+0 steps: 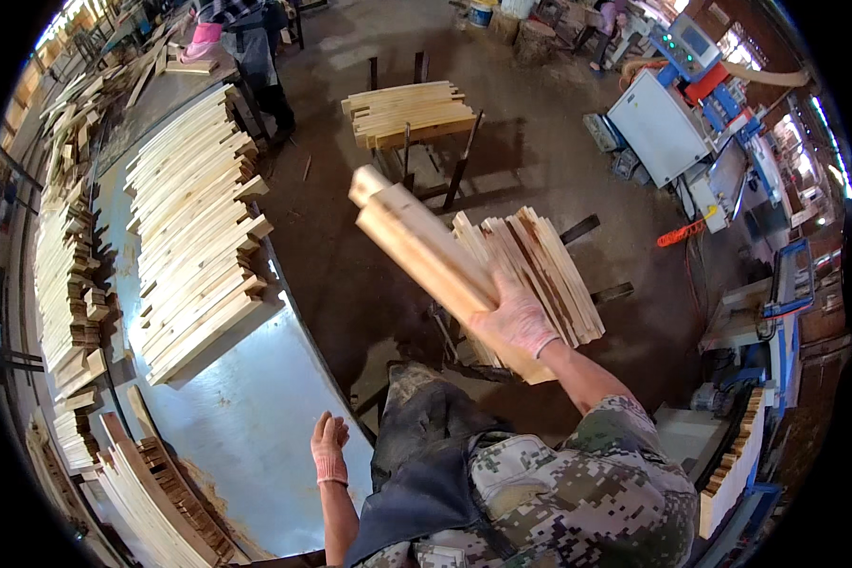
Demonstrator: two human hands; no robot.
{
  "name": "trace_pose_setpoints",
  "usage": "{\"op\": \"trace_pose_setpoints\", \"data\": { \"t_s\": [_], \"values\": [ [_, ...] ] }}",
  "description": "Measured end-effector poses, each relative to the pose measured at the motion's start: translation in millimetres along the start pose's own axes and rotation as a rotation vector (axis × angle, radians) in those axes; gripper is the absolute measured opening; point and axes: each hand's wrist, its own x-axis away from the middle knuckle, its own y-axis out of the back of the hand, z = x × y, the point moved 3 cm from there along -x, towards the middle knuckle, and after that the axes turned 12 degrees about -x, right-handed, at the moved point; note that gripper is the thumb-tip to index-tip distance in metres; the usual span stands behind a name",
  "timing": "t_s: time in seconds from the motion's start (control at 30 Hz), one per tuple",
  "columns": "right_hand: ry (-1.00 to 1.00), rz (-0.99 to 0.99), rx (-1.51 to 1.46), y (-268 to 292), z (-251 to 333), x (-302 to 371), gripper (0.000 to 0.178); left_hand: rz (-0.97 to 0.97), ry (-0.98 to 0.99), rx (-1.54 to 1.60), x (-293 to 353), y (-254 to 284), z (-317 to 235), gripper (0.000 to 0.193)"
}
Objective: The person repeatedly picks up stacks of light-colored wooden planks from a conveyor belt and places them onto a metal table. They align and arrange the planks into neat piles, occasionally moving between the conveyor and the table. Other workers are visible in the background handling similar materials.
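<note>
My right hand (pixel 518 322), in a pale glove, is closed round a few wooden strips (pixel 424 248) held together. They slant up and to the left, above a stack of similar strips (pixel 540 265) on a dark metal stand. One strip's far end juts past the others. My left hand (pixel 329 447), also gloved, holds nothing. Its fingers are loosely extended over the near right edge of the shiny metal table (pixel 246 426).
A long row of wooden strips (pixel 189 227) covers the table's far part. More wood pieces (pixel 71 275) line the left side. Ahead stands another loaded stand (pixel 412 109). A machine with a white cabinet (pixel 658 128) is at right. A person (pixel 256 57) stands at far left.
</note>
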Motion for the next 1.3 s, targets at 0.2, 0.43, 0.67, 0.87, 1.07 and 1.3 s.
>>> {"op": "trace_pose_setpoints", "data": {
  "t_s": [0.2,0.43,0.67,0.87,1.07,1.3],
  "values": [
    [-0.208,-0.253,0.069,41.4,-128.1,-30.7,0.113,0.017,0.015,-0.023,3.5,-43.6,-14.4,0.053],
    [-0.308,-0.190,0.126,2.8,-192.8,-47.2,0.111,0.021,0.149,-0.027,27.2,-62.7,4.0,0.055],
    [-0.367,0.037,0.115,-77.2,-238.1,-60.1,0.109,-0.078,0.204,-0.082,47.5,-57.2,3.7,0.063],
    [-0.341,-0.044,-0.114,-90.1,-287.8,-77.1,0.099,-0.064,0.243,-0.038,45.9,-64.5,25.3,0.060],
    [-0.351,-0.179,0.087,-93.2,-264.4,-90.7,0.093,-0.012,0.233,-0.106,49.6,-60.1,41.7,0.053],
    [-0.370,-0.033,0.045,-83.9,-240.3,-85.6,0.054,-0.078,0.262,-0.113,49.4,-42.6,51.1,0.057]
  ]
}}
